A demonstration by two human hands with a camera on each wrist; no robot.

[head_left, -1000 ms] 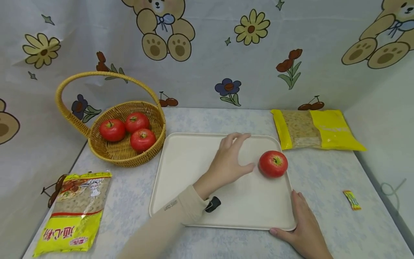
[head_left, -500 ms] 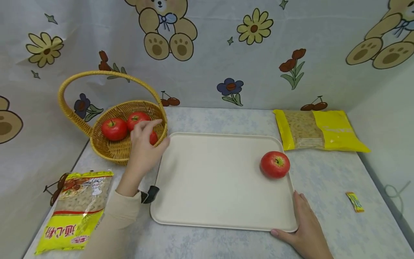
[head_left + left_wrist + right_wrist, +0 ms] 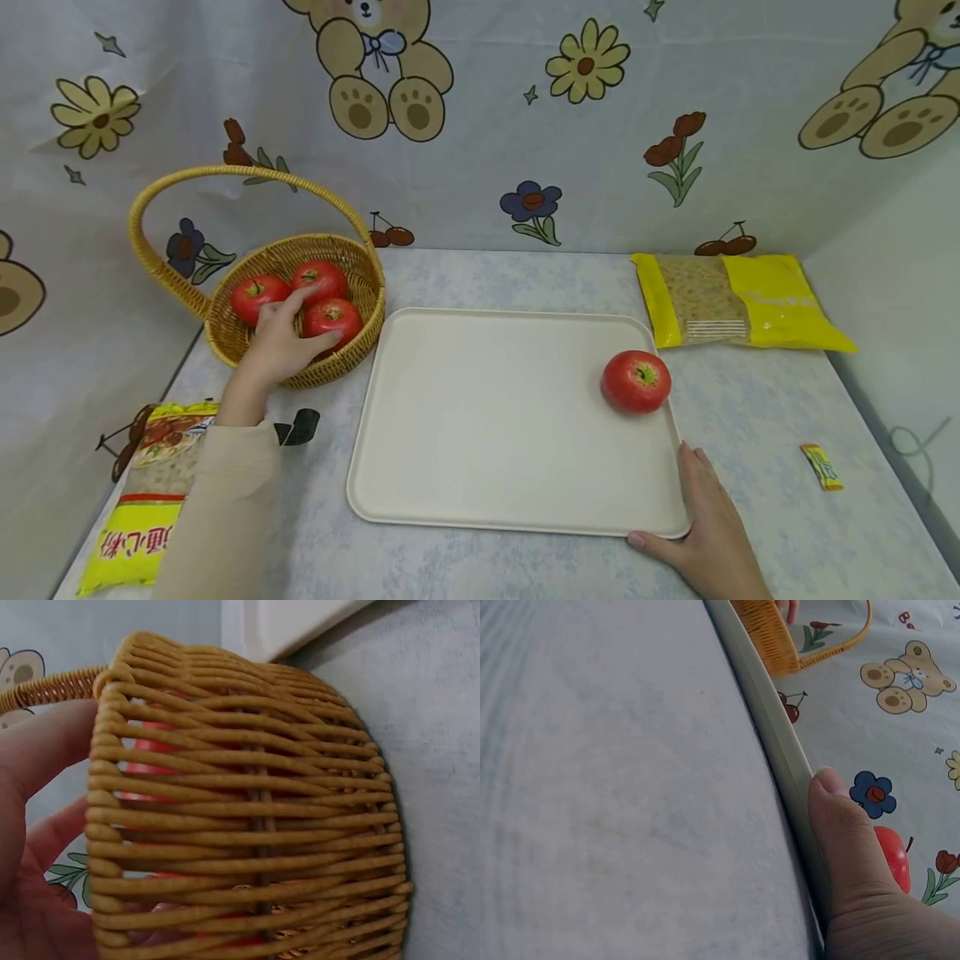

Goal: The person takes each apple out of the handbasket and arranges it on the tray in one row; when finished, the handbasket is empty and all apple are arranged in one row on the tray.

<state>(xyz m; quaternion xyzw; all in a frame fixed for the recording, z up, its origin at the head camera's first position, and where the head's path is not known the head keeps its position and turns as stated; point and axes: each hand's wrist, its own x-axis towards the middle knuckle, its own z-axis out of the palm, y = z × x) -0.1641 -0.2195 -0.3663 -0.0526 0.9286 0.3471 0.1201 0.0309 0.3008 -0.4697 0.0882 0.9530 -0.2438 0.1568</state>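
Note:
My left hand (image 3: pixel 279 340) reaches over the near rim of a wicker basket (image 3: pixel 247 354). Its thumb and index finger hold the front apple (image 3: pixel 332 319) there, red like the two other apples in the basket. In the left wrist view, basket weave (image 3: pixel 247 810) hides the fingertips, while part of the hand (image 3: pixel 45 772) shows outside the rim. My right hand (image 3: pixel 708 529) holds the near right corner of a cream tray (image 3: pixel 510 417), thumb at the front edge and fingers along the side. Another red apple (image 3: pixel 636 382) sits at the tray's right side.
A yellow pasta bag (image 3: pixel 142 500) lies at the left, partly under the left sleeve. Behind the tray's right corner lies another yellow bag (image 3: pixel 738 302). A small yellow packet (image 3: pixel 821 467) is at the right. The basket's tall handle (image 3: pixel 247 171) arches at the back.
My left hand has gone from above the tray, near its apple, leftward to the basket and down among the apples. The right hand stays at the tray corner.

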